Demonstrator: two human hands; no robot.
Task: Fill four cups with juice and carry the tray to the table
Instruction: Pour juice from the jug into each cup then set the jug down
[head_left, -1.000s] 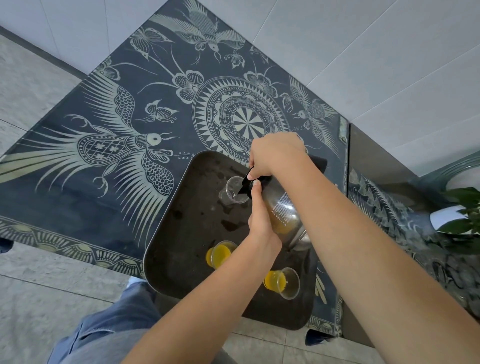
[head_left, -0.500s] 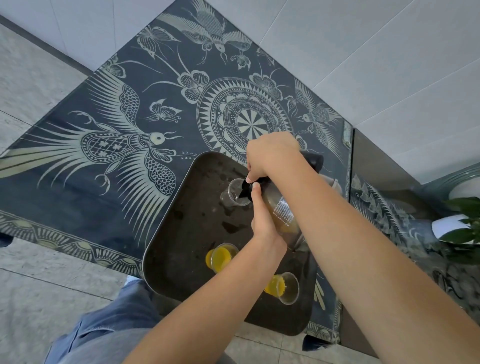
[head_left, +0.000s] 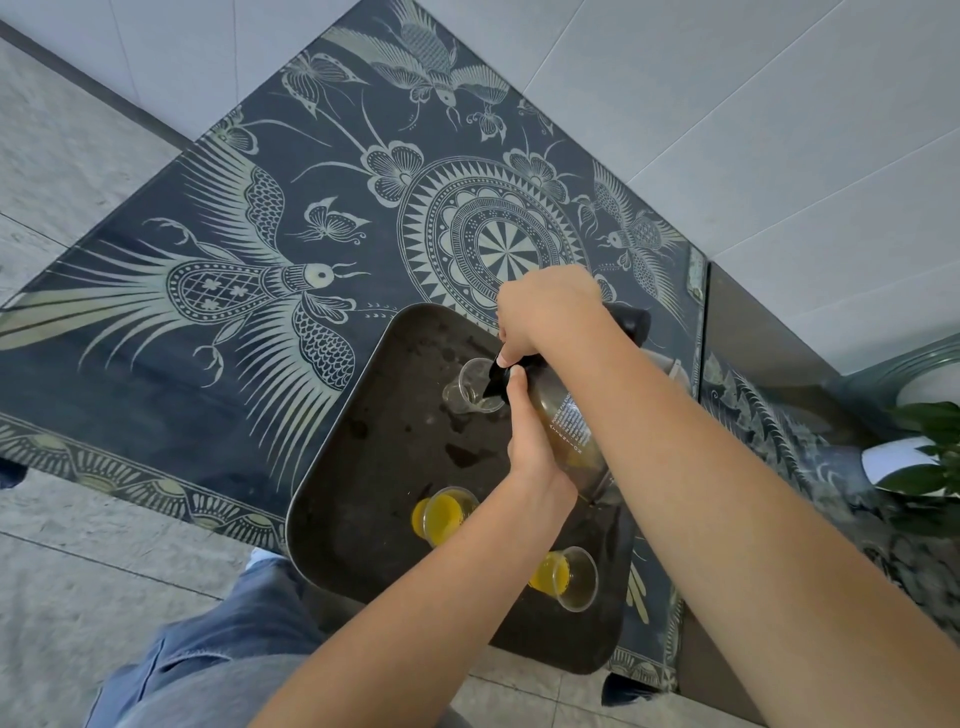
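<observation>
A dark tray (head_left: 363, 467) lies on the patterned table and overhangs its near edge. Two clear cups hold orange juice: one cup (head_left: 444, 514) near the tray's middle front, another cup (head_left: 569, 577) at the front right. An empty clear cup (head_left: 467, 387) stands farther back. A glass juice pitcher (head_left: 566, 421) with a black spout is tipped over that empty cup. My right hand (head_left: 545, 312) grips the pitcher's top and handle. My left hand (head_left: 535, 441) holds the pitcher's body from below. A fourth cup is hidden.
The table top (head_left: 208, 291) is dark blue with pale bird and mandala patterns. A white tiled wall rises behind it. At the right stands a potted green plant (head_left: 930, 457) on a second patterned surface. My jeans-clad leg (head_left: 208, 665) is below the tray.
The view has shifted slightly. Both hands keep the pitcher tipped over the empty cup, with its spout a little lower at the rim.
</observation>
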